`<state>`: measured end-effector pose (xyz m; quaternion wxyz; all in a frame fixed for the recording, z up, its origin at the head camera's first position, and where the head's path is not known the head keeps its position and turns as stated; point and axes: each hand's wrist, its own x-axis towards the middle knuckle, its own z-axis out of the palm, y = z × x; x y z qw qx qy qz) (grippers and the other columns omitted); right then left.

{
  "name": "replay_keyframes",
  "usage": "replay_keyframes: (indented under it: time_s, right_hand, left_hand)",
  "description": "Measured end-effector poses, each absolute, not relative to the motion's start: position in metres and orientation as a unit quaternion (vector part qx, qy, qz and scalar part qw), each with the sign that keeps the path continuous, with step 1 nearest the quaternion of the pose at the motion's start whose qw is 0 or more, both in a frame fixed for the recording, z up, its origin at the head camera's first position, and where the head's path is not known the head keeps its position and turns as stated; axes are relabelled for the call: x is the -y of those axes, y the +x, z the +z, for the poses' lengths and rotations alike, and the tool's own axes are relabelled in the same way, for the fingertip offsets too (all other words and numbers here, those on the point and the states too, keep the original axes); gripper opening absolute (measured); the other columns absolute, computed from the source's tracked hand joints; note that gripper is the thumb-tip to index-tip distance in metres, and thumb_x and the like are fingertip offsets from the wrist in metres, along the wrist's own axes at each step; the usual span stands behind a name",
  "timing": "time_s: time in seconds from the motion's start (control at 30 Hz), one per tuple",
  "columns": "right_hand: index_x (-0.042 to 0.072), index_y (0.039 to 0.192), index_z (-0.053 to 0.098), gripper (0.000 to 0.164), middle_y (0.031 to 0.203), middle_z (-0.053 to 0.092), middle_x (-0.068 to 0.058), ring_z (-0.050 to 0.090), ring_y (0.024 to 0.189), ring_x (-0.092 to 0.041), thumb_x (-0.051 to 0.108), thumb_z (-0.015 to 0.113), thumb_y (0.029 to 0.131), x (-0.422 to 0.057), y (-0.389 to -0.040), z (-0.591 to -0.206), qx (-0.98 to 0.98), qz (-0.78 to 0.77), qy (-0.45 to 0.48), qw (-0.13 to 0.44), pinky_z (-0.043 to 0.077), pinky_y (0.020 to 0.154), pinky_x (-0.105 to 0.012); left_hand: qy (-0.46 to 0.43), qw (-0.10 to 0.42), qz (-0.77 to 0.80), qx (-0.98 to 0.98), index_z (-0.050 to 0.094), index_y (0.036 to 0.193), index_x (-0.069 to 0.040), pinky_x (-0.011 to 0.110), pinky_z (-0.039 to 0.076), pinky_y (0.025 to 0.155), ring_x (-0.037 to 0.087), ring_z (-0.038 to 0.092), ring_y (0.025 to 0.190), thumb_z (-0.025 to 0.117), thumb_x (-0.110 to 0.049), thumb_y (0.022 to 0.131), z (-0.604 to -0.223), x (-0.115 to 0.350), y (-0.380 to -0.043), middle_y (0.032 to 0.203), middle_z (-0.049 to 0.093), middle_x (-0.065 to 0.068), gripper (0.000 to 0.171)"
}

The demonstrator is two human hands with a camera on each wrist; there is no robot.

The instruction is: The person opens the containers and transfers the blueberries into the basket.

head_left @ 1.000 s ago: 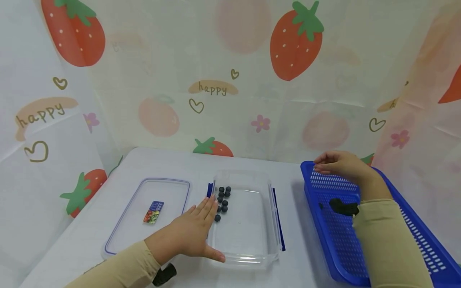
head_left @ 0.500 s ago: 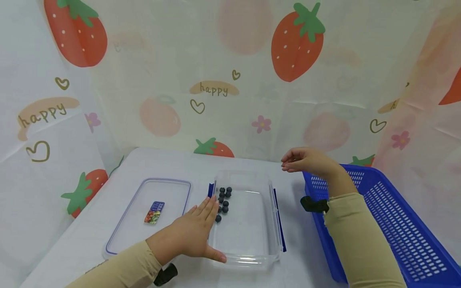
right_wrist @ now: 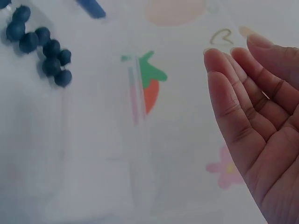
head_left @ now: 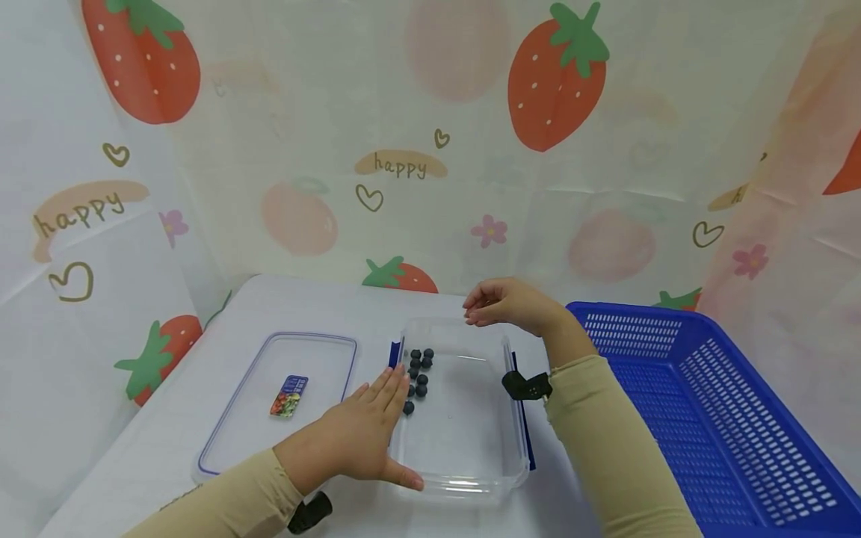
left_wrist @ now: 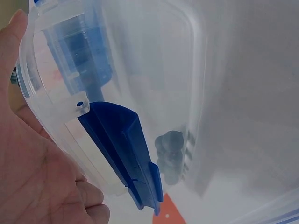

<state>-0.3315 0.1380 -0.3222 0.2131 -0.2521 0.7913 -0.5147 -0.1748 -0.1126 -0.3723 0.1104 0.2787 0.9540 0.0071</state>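
Observation:
A clear plastic container [head_left: 464, 484] stands on the white table, with blue latches along its sides. Several blueberries [head_left: 421, 379] lie inside by its left wall; in the right wrist view the blueberries [right_wrist: 51, 65] form a crooked row. My left hand [head_left: 359, 441] rests along the container's left side, fingers straight, thumb at the near corner. In the left wrist view a blue latch [left_wrist: 124, 144] hangs outward beside the palm. Over the container's far end is my right hand [head_left: 514, 306], fingers loosely bent; the right wrist view shows nothing between its fingertips.
A flat clear lid [head_left: 252, 441] with a colourful label [head_left: 289, 396] lies left of the container. To the right stands a blue perforated basket [head_left: 773, 403], partly behind the right sleeve. A strawberry-printed curtain [head_left: 403, 224] hangs behind the table.
My right hand has moved left from above the blue basket to over the container's far end. The left hand, container and blueberries have stayed in place.

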Motion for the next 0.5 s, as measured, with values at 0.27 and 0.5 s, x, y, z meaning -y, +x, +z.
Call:
replay_keyframes:
  time_s: [0.27, 0.5]
  right_hand:
    - [-0.002, 0.1, 0.061, 0.017, 0.098, 0.063, -0.019, 0.063, 0.09, -0.026, 0.004, 0.064, 0.085, -0.097, -0.33, -0.339, -0.791, -0.507, -0.258, 0.223, 0.05, 0.083, -0.037]
    - [-0.005, 0.1, 0.06, 0.019, 0.093, 0.064, -0.015, 0.063, 0.087, -0.025, 0.004, 0.064, 0.084, -0.07, -0.33, -0.356, -0.794, -0.5, -0.254, 0.236, 0.051, 0.08, -0.032]
  left_hand:
    - [0.275, 0.118, 0.005, -0.954, 0.008, 0.146, -0.003, 0.049, 0.018, 0.108, 0.03, -0.002, 0.139, 0.037, -0.089, 0.059, -0.373, 0.113, -0.175, 0.152, -0.004, 0.013, 0.126]
    - [0.281, 0.109, 0.001, -0.953, 0.008, 0.146, -0.003, 0.049, 0.018, 0.108, 0.03, -0.002, 0.139, 0.033, -0.091, 0.058, -0.373, 0.113, -0.176, 0.152, -0.004, 0.013, 0.127]
